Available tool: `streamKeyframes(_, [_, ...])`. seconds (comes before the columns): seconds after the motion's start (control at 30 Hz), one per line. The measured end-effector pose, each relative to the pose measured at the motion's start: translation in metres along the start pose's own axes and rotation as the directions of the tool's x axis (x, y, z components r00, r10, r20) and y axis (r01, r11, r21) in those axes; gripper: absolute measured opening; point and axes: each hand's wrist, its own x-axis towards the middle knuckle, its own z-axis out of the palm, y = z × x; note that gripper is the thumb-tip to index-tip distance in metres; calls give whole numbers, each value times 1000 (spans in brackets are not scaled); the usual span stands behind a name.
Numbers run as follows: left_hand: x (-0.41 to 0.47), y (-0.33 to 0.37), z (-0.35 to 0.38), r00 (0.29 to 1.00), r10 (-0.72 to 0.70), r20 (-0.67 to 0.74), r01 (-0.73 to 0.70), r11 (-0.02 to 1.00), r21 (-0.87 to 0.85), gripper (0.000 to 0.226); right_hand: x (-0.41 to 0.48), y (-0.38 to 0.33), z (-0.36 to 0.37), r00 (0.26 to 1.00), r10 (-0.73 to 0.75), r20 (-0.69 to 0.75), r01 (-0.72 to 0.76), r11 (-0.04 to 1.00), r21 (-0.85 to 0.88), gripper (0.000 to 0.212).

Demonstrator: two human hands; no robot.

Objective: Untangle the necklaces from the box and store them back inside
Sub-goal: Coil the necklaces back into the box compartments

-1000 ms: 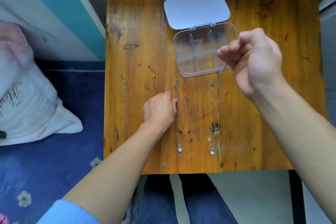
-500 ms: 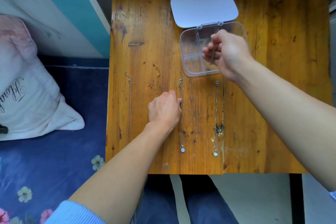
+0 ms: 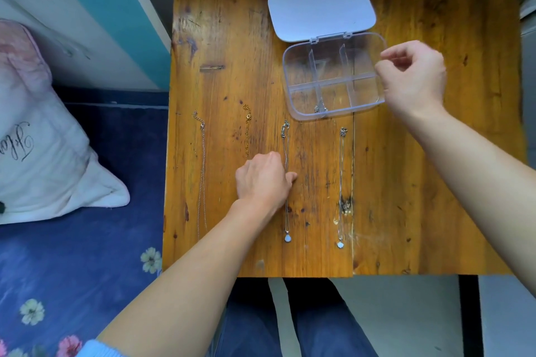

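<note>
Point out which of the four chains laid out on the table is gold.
The gold chain, second from the left. It alone is yellow; the leftmost chain and the two pendant chains are silver.

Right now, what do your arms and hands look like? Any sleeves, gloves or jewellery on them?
Both hands are bare: the left hand and the right hand show no gloves, rings or watch. Both forearms are uncovered. The left arm has a light blue sleeve, seemingly knitted, ending near the elbow. No sleeve shows on the right arm within the picture.
</note>
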Motion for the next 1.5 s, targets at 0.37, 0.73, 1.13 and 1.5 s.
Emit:
streamKeyframes(0.37, [9,4,-1,981,-72,181,84,995,-61,17,-15,-22,35,928,-91,362,244,882,-403,29])
streamKeyframes(0.73, [4,7,3,991,-64,116,78,990,-118,20,-6,-28,16,954,-143,262,222,928,-301,23])
streamKeyframes(1.13, [-15,4,10,989,-140,-55,126,970,-206,27,5,12,4,990,-132,49,141,935,-326,39])
streamKeyframes(1.5, [-8,17,1,995,-66,82,71,995,-67,14,-5,48,16,979,162,124,-154,985,-76,26])
